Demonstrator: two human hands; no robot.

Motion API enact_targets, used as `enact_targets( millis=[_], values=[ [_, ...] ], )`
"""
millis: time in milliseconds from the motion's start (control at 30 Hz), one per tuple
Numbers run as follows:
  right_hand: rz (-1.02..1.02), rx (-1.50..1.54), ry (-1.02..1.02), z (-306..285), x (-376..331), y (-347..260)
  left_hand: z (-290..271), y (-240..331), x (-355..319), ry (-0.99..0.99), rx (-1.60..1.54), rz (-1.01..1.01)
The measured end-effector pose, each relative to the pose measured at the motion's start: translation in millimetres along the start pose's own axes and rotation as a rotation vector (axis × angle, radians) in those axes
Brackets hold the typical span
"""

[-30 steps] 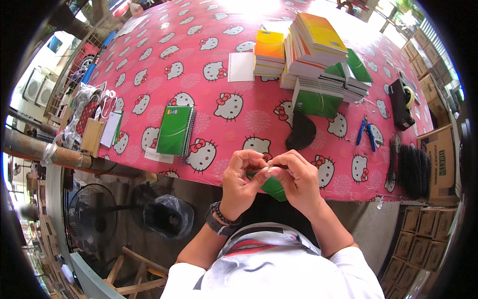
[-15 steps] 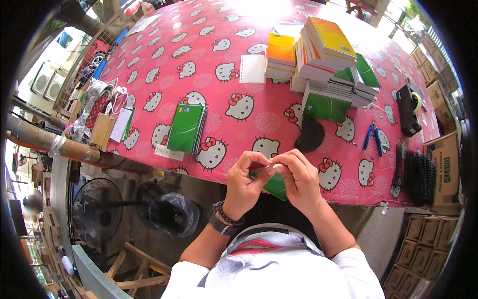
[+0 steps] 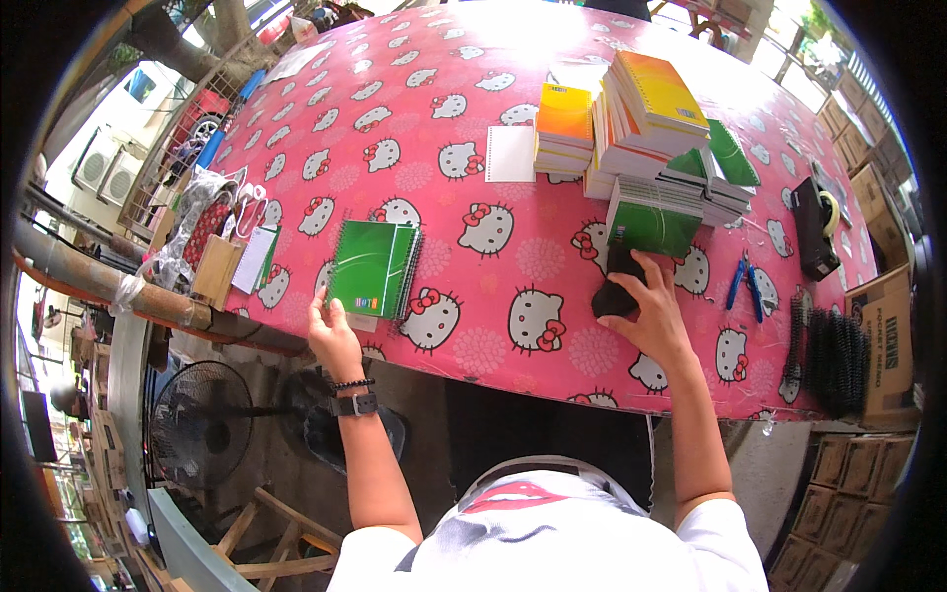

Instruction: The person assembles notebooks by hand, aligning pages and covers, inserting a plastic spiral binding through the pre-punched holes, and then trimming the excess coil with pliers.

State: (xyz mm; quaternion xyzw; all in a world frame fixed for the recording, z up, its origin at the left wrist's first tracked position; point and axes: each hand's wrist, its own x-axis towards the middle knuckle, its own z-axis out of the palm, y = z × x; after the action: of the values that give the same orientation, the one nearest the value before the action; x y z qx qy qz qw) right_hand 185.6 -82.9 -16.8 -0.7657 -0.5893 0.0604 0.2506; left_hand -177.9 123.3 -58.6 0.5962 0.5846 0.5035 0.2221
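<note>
Desk: pink, printed with cat faces, carrying all the goods below.
Orange-yellow books: piled beyond the right hand, with a lower orange-yellow pile just to their left; coil-edged top covers look complete.
Green stack: in front of the tall pile, near the right hand's fingertips; I cannot tell whether every book in it is bound.
Carton: brown, at the desk's right edge.
Black coils: a loose bunch beside the carton, in no book, so binding material seems left over for more work.
Green notebooks: at least 2, overlapping on the desk's left part; 1 shows a coil on its left edge, the other on its right, so both look bound.
Right hand: fingers and thumb spread wide over the black curved piece, seemingly touching it.
Left hand: thumb and fingers close together at the upper notebook's lower left corner; I cannot tell whether they pinch it or merely rest there.
Tape dispenser: black, near the right edge.
Blue-handled pliers: lying unheld between the right hand and the coils.
</note>
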Motion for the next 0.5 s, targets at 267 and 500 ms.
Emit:
enact_targets(
  millis=[267,500],
  values=[
    [-0.186,-0.108,0.344,-28.5,50.1,44.9,15.3,-8.9,-6.0,-0.01,-0.013,0.017],
    [-0.323,-0.347,0.539,-24.5,83.7,78.7,1.7,8.4,-19.0,0.118,-0.008,0.063]
  ],
)
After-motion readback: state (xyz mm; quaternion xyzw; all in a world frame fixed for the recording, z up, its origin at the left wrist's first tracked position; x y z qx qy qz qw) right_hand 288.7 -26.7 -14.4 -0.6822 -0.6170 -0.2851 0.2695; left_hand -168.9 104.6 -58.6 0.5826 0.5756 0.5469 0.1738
